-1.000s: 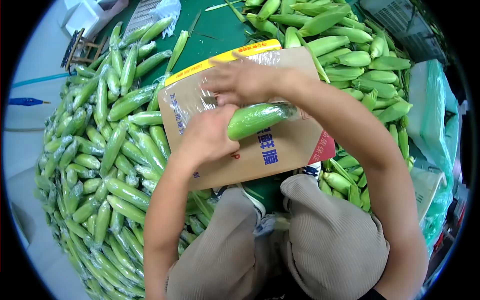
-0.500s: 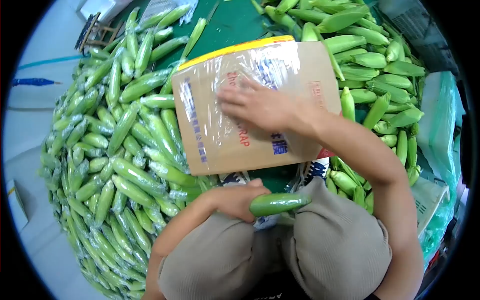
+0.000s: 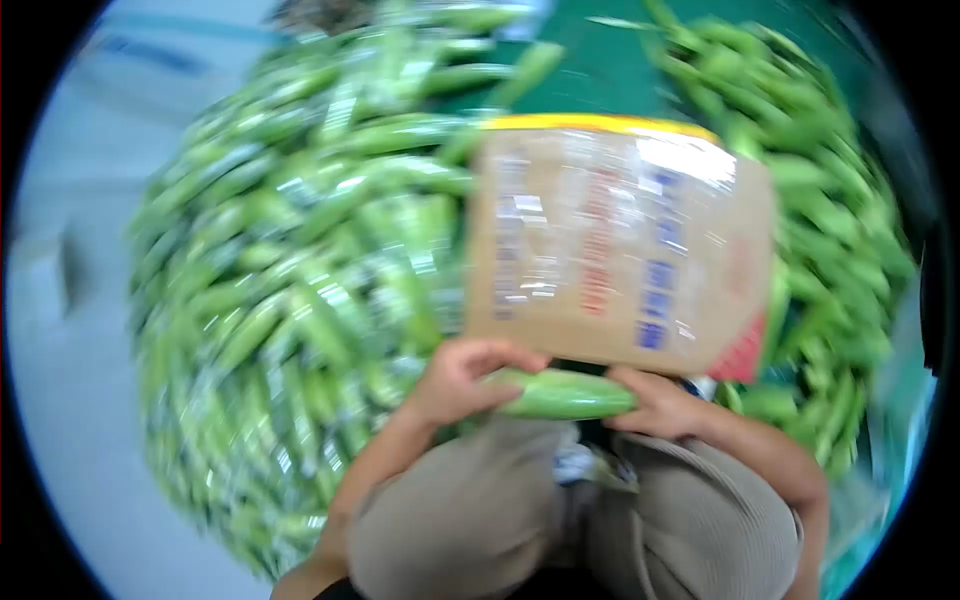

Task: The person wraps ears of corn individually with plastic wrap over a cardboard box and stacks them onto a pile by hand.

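Note:
A green ear of corn in its husk (image 3: pixel 572 395) lies level above my knees, just in front of the box's near edge. My left hand (image 3: pixel 468 378) grips its left end between thumb and fingers. Closed around its right end is my right hand (image 3: pixel 655 402). Beyond them stands a cardboard box (image 3: pixel 560 240) with blue and red print and a yellow far edge. Shiny clear film covers its top. The view is smeared by motion, so whether film is wrapped on the held ear cannot be made out.
To the left a large heap of film-wrapped corn (image 3: pixel 300 310) spreads over the pale floor (image 3: pixel 80 400). Unwrapped green corn (image 3: pixel 820 200) is piled on the right. Green sheeting (image 3: pixel 600 70) lies behind the box. Clear greenish plastic (image 3: pixel 865 530) hangs at the lower right.
My right hand has left the box top and now holds the corn's right end. My left hand keeps its hold. The view has swung, shifting the box rightward.

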`<state>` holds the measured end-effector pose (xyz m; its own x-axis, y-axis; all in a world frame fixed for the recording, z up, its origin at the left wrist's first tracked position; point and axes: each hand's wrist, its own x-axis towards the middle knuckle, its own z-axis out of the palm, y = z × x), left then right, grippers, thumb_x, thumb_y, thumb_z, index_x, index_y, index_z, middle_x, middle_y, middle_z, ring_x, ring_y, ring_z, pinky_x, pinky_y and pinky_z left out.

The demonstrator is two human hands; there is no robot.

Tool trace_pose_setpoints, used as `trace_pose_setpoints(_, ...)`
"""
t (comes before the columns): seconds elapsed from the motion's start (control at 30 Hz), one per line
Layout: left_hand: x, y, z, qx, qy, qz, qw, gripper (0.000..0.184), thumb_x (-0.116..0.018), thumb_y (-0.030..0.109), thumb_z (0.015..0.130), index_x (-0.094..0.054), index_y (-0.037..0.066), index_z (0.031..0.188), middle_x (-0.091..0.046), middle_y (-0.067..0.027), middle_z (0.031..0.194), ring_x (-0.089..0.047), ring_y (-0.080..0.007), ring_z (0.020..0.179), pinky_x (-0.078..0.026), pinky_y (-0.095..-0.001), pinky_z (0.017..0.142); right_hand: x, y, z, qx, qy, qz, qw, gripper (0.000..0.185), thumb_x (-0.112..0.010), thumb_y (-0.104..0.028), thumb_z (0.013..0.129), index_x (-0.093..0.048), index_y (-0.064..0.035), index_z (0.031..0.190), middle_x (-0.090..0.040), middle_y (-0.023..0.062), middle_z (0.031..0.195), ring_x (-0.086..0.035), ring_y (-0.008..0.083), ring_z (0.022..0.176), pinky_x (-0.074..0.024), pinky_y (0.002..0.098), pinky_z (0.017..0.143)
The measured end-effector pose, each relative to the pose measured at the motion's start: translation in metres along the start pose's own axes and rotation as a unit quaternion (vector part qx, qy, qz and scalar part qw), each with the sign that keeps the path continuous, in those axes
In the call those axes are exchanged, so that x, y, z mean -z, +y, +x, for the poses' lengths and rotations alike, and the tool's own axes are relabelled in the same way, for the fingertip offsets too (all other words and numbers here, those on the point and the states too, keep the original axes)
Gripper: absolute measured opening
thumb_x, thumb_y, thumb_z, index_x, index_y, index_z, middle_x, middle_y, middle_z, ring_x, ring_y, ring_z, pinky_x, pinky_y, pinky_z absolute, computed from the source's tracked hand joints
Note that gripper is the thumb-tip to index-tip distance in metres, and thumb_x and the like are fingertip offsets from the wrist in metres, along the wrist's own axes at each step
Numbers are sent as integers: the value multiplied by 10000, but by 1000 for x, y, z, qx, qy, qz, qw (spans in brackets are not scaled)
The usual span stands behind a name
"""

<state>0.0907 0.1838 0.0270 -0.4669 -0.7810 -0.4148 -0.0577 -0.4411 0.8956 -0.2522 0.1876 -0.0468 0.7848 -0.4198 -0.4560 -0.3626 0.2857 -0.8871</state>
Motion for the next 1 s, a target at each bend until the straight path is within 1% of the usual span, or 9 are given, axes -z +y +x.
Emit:
trace_pose_setpoints(0.1,-27,19,20,-284,320,-361,829,642,-777,206,875,-461,83,1419,-704,-188,1198,-695,-351,1105,-552,-490,1050,-5,-67,44,40,68,-14,997,641,-794,-122,854,-498,-39,1417,-670,201,1246,-650,309,1188,-499,407,1044)
trace_pose_setpoints(0.13,-39,24,44,-326,239,-373,836,688,-799,232,831,-462,82,1411,-677,-185,1247,-670,-334,1135,-561,-481,1009,-4,-83,54,33,97,-24,994,690,-798,-103,840,-477,-29,1446,-658,209,1282,-637,310,1219,-489,403,1064)
trace_pose_setpoints(0.27,-36,18,54,-213,327,-295,872,468,-788,92,827,-578,32,1241,-657,-139,1126,-673,-261,1021,-589,-426,802,-10,-128,100,186,125,63,973,1037,-816,-5,781,-245,-44,1646,-535,194,1447,-502,292,1396,-416,403,1158)
trace_pose_setpoints(0.43,214,127,-59,-384,503,-157,758,195,-625,242,1044,-617,54,1094,-656,-94,972,-641,-204,873,-548,-350,745,21,-101,8,147,163,-168,961,859,-838,-60,805,-430,-22,1560,-629,157,1354,-591,278,1303,-455,409,1124)
trace_pose_setpoints(0.53,352,247,-159,-441,708,-159,528,167,-676,219,1002,-618,81,927,-623,-77,755,-613,-188,659,-503,-333,561,39,-33,-44,13,277,91,957,622,-803,-104,877,-552,-28,1441,-657,83,1174,-635,194,1136,-488,330,1032)
trace_pose_setpoints(0.63,408,239,-202,-340,753,-145,545,207,-637,245,1013,-596,83,892,-605,-66,756,-607,-170,681,-471,-328,518,72,34,-86,-1,456,102,884,381,-654,-114,1019,-584,-3,1376,-633,64,1169,-609,167,1121,-471,302,1010)
trace_pose_setpoints(0.7,349,180,-142,-267,699,174,640,246,-590,283,1017,-627,99,858,-655,-40,875,-552,-121,703,-418,-309,616,104,125,-107,55,637,-37,768,356,-611,-129,1078,-578,16,1401,-656,74,1214,-607,152,1098,-471,290,973)
trace_pose_setpoints(0.87,73,30,23,-80,391,206,894,245,-635,29,940,-705,47,1174,-711,-81,1135,-672,-184,1057,-530,-322,977,120,270,-194,-210,672,-405,583,515,-663,-226,1010,-552,-30,1473,-572,215,1438,-533,361,1333,-391,444,1157)
trace_pose_setpoints(1.0,-8,-26,87,-354,147,499,778,403,-778,238,835,-700,100,1205,-624,-148,1339,-570,-361,1278,-395,-532,1133,71,303,-220,-384,520,-312,696,673,-740,-252,858,-556,-46,1472,-560,232,1440,-520,397,1334,-377,491,1158)
